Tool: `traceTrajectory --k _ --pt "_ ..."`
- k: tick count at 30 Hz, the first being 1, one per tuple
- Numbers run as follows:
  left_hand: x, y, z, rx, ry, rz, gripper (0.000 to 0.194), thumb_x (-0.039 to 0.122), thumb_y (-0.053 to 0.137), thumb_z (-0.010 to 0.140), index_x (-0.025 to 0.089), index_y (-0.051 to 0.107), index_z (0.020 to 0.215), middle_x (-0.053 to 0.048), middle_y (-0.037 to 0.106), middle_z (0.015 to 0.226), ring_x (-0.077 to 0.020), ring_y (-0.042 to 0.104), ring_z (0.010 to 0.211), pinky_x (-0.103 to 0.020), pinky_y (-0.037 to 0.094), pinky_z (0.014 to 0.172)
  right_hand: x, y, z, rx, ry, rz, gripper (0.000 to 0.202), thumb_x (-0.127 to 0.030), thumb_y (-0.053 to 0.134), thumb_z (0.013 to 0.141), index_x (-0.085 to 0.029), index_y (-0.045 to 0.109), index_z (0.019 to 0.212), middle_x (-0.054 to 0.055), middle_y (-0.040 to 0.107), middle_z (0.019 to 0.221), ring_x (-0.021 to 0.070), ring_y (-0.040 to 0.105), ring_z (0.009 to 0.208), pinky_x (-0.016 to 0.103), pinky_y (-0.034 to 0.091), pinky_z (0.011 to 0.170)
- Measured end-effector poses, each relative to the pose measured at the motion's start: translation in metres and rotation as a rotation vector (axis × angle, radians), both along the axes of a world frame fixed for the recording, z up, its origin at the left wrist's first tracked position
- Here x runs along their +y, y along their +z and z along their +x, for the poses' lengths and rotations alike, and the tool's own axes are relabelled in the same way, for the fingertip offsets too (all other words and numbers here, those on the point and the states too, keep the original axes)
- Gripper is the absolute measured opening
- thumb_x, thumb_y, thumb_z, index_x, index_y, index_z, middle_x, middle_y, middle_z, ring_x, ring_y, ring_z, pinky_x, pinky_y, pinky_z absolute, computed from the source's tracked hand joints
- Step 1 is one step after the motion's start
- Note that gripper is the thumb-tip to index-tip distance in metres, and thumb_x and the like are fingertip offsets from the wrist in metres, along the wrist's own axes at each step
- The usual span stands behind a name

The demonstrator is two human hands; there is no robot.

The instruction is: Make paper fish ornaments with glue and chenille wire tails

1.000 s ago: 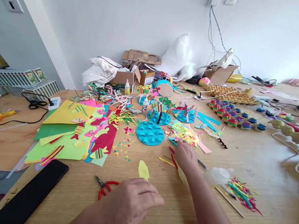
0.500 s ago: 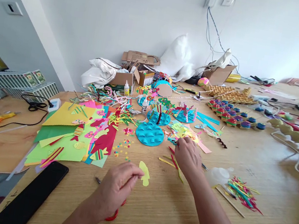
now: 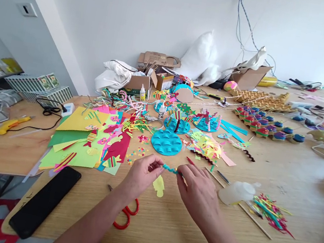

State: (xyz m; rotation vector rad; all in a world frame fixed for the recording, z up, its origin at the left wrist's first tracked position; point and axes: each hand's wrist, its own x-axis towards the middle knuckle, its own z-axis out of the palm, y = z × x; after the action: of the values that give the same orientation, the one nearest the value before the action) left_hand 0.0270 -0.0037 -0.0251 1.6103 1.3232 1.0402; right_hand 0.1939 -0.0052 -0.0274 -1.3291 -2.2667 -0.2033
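Note:
A short twisted blue strand (image 3: 170,169) stretches between my two hands above the table. My left hand (image 3: 144,173) pinches its left end, and my right hand (image 3: 196,187) is closed on its right end. Just below the strand lies a pale yellow paper cutout (image 3: 159,186). Beyond my hands sits a round blue scalloped disc (image 3: 166,142). Red-handled scissors (image 3: 125,214) rest near my left forearm, their blades partly hidden by it.
Coloured paper sheets (image 3: 73,146) and a black phone (image 3: 45,201) are at the left. A translucent bottle (image 3: 237,193), a wooden stick (image 3: 255,222) and a pile of coloured strips (image 3: 274,213) lie right of my right hand. Boxes and painted egg cartons (image 3: 264,124) stand farther back.
My right hand has come back toward my left hand from the paper scraps, and the blue strand is now held between both. The camera view has shifted left.

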Motion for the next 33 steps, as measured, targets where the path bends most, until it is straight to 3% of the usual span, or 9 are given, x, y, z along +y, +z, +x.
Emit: traceTrajectory --k 6,11,16,23,31,33 --pt "0.004 -0.010 0.002 0.041 -0.014 0.003 0.007 0.021 0.053 0.073 0.017 0.059 0.072 0.001 0.059 0.065 -0.0117 0.055 0.061 -0.021 0.044 0.058 -0.002 -0.004 0.005 0.006 0.029 -0.043 0.021 -0.015 0.043 0.084 -0.020 0.058 0.072 0.004 0.065 0.074 0.0174 0.058 0.074 0.029 0.034 0.069" --pt "0.006 -0.017 0.008 0.057 -0.007 0.001 0.007 0.020 0.051 0.074 0.017 0.057 0.071 0.002 0.058 0.063 -0.0104 0.053 0.058 -0.020 0.043 0.055 -0.004 -0.009 0.004 0.142 0.094 -0.129 0.011 -0.019 0.050 0.082 -0.019 0.058 0.089 0.005 0.066 0.089 0.0192 0.058 0.085 0.031 0.036 0.076" --pt "0.004 -0.018 0.017 0.004 0.027 -0.012 0.007 0.020 0.051 0.073 0.017 0.056 0.069 0.003 0.057 0.062 -0.0092 0.052 0.055 -0.019 0.041 0.053 -0.005 -0.016 0.000 0.263 0.073 -0.140 0.012 -0.025 0.049 0.084 -0.020 0.059 0.080 0.004 0.066 0.078 0.0179 0.058 0.076 0.030 0.040 0.070" --pt "0.004 -0.023 0.023 -0.147 0.020 -0.146 0.005 0.020 0.052 0.068 0.016 0.055 0.066 0.004 0.053 0.057 -0.0078 0.048 0.051 -0.018 0.038 0.050 -0.002 -0.015 0.007 0.370 0.130 -0.176 0.013 -0.023 0.049 0.083 -0.021 0.062 0.079 0.004 0.066 0.078 0.0173 0.058 0.074 0.031 0.042 0.070" --pt "-0.004 -0.024 0.031 -0.539 -0.028 -0.366 0.010 0.023 0.057 0.066 0.014 0.054 0.066 0.003 0.054 0.056 -0.0073 0.047 0.052 -0.020 0.038 0.054 0.009 -0.018 0.020 0.616 0.241 -0.446 0.010 -0.022 0.054 0.080 -0.020 0.060 0.072 0.001 0.061 0.072 0.0149 0.057 0.073 0.027 0.044 0.068" --pt "-0.004 -0.025 0.029 -0.539 -0.052 -0.395 0.011 0.024 0.057 0.067 0.014 0.053 0.068 0.002 0.054 0.058 -0.0074 0.048 0.053 -0.020 0.038 0.054 0.012 -0.019 0.021 0.618 0.243 -0.468 0.010 -0.022 0.054 0.080 -0.020 0.060 0.072 0.001 0.061 0.072 0.0151 0.057 0.073 0.027 0.044 0.069"
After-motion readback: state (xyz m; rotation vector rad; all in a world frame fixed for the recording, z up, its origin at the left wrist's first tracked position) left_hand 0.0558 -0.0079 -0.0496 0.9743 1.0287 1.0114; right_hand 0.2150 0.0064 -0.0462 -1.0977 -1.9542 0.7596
